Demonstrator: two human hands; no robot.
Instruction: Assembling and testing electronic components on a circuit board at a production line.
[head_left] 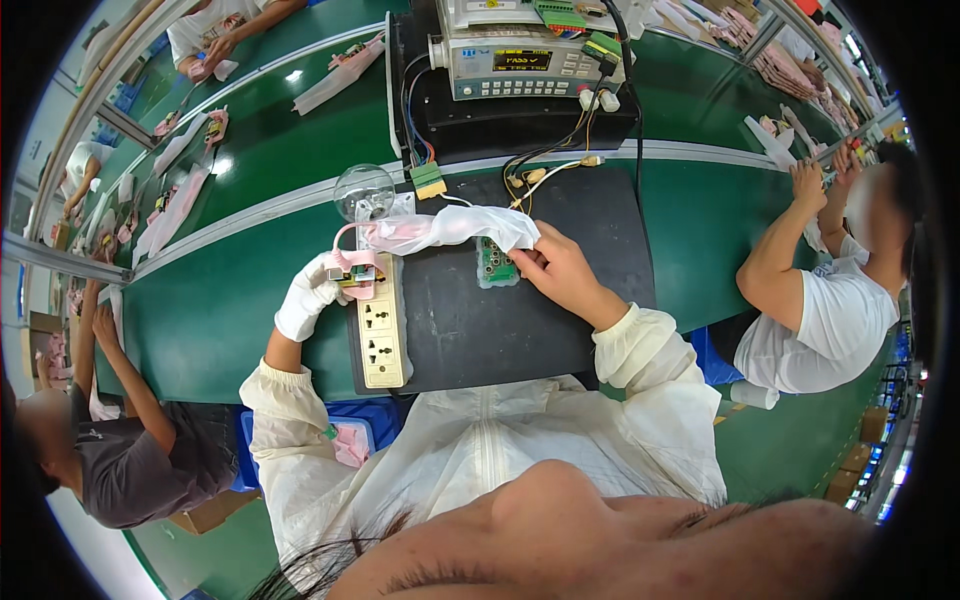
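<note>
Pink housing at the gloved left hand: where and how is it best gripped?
I'd grip the pink housing by its rim, from the left, where the gloved left hand is. The circuit board shows exposed inside it, so its face seems best avoided, and the pink cable leaves at the top.

We observe a pink housing (358, 259), open on one side, with a small circuit board (355, 277) exposed, held over the far end of a cream power strip (380, 345). A pink cord (340, 237) arches from it toward a pink part (398, 234) within a crumpled, translucent white sleeve (470, 226). We note the sleeve extended crosswise, its right end pinched, above the black mat (570, 330).
</note>
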